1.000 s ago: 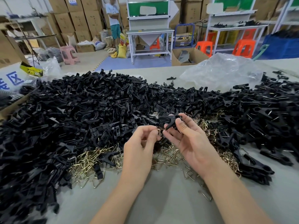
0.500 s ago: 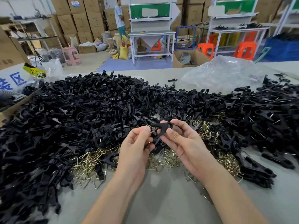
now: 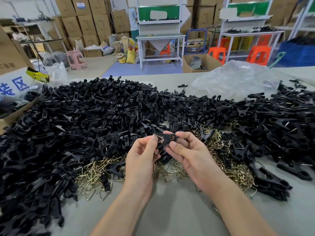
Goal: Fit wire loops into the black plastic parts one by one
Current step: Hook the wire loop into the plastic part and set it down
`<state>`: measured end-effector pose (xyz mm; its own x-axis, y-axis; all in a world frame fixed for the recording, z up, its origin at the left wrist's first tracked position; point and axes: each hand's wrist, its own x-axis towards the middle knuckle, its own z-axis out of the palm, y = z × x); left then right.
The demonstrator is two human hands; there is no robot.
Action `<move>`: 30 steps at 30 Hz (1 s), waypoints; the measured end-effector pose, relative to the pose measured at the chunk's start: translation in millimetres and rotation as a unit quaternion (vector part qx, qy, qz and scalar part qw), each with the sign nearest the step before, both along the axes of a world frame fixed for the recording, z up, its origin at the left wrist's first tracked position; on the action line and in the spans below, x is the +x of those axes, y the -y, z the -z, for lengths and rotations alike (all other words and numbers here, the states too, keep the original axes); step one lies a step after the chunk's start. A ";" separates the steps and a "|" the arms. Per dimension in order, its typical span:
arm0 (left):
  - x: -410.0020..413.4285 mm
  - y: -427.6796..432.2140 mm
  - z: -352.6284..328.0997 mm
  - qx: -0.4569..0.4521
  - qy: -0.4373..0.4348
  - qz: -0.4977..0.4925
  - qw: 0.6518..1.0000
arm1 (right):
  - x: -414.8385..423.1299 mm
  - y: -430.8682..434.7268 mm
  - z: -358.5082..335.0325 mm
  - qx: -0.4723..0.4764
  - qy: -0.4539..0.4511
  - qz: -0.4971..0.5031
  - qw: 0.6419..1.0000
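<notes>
My right hand (image 3: pixel 187 155) grips a black plastic part (image 3: pixel 167 139) between thumb and fingers, above the table's middle. My left hand (image 3: pixel 143 157) pinches a thin wire loop (image 3: pixel 157 136) against the left end of that part. Under both hands lies a spread of brass-coloured wire loops (image 3: pixel 95 174). A very large heap of black plastic parts (image 3: pixel 85 120) covers the table to the left and behind. More black parts, some with wire in them (image 3: pixel 281 130), lie to the right.
The grey table (image 3: pixel 179 213) shows bare near me. A crumpled clear plastic bag (image 3: pixel 235 79) lies at the back right. A cardboard box edge (image 3: pixel 15 114) sits at the far left. Beyond the table are workbenches, stools, stacked cartons and a standing person.
Both hands have come closer together and lifted a little. The black part has turned in my right hand and the wire loop now sits at its left end.
</notes>
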<state>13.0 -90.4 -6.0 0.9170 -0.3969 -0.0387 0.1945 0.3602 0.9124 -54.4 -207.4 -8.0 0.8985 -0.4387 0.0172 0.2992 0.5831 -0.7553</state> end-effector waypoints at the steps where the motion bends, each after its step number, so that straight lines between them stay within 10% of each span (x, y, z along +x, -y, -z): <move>1: -0.7 -0.2 0.5 0.008 0.008 -0.002 1.000 | 0.4 -0.6 0.9 -0.009 -0.002 0.003 1.000; 16: -0.9 0.6 -0.8 -0.062 -0.053 0.257 0.963 | -9.6 10.9 -3.5 -0.180 -0.006 0.017 0.984; 30: -2.8 -5.9 -2.3 -0.111 -0.059 0.303 0.945 | -13.5 16.0 -5.4 -0.162 0.000 -0.023 0.986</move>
<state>10.2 -84.5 -3.7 0.5143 -0.8574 0.0201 0.5213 0.3311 0.7865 -67.9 -223.4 -2.6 0.9175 -0.3686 0.1496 0.2775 0.3235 -0.9046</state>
